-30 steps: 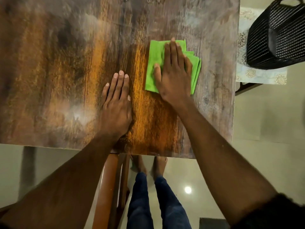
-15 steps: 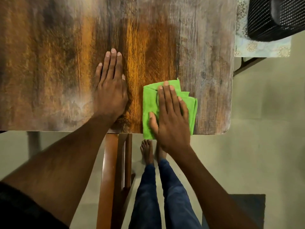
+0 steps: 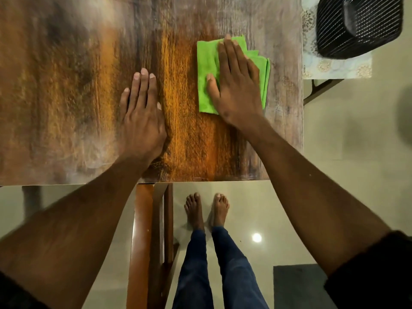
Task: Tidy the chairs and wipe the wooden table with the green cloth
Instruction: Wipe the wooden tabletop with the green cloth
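The wooden table (image 3: 66,97) fills the upper left of the head view, its near edge running across the middle. A folded green cloth (image 3: 206,70) lies on the table's right part. My right hand (image 3: 236,85) presses flat on the cloth with straight fingers, covering most of it. My left hand (image 3: 142,117) rests flat on the bare wood to the left of the cloth, fingers straight and together. A brown wooden chair (image 3: 145,241) stands tucked under the table's near edge, just left of my feet.
A black slatted basket (image 3: 359,25) sits on a patterned cloth surface (image 3: 334,68) beyond the table's right edge. A dark mat (image 3: 298,286) lies on the pale tiled floor at lower right. My bare feet stand close to the table's near edge.
My right hand has slid the green cloth from the table's near edge away from me, toward the far right part. My left hand has stayed flat on the wood.
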`<action>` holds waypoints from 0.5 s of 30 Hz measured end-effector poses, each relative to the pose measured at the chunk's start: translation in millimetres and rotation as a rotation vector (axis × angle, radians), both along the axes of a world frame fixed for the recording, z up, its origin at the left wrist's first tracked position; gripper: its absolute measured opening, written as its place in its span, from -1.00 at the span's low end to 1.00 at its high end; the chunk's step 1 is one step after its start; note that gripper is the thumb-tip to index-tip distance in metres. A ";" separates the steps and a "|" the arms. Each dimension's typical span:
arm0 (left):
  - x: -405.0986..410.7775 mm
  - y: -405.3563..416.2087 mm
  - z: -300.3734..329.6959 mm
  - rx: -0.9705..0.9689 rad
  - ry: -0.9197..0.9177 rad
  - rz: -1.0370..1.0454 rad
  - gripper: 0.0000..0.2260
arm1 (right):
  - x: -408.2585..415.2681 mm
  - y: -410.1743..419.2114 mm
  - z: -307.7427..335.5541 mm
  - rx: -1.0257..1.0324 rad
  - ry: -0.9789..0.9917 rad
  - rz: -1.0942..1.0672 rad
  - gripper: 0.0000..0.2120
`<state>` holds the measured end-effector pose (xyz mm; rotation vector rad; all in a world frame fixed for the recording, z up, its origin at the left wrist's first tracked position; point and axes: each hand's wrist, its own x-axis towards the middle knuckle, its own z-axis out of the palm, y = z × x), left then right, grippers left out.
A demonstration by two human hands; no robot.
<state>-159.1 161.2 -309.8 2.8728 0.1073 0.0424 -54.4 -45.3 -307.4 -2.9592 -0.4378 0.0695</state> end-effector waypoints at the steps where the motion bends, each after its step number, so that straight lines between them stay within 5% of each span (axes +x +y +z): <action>1: -0.1 0.4 -0.4 0.000 -0.001 0.001 -0.48 | -2.2 -0.9 -0.5 0.001 -0.005 0.003 -0.31; 10: -2.5 -8.5 6.1 0.036 -0.005 0.028 -0.47 | -125.9 -44.9 7.6 0.019 0.079 -0.018 -0.33; 15: -20.9 -87.5 11.0 -0.061 -0.016 -0.049 -0.43 | -164.4 -68.4 4.0 0.033 0.117 -0.047 -0.31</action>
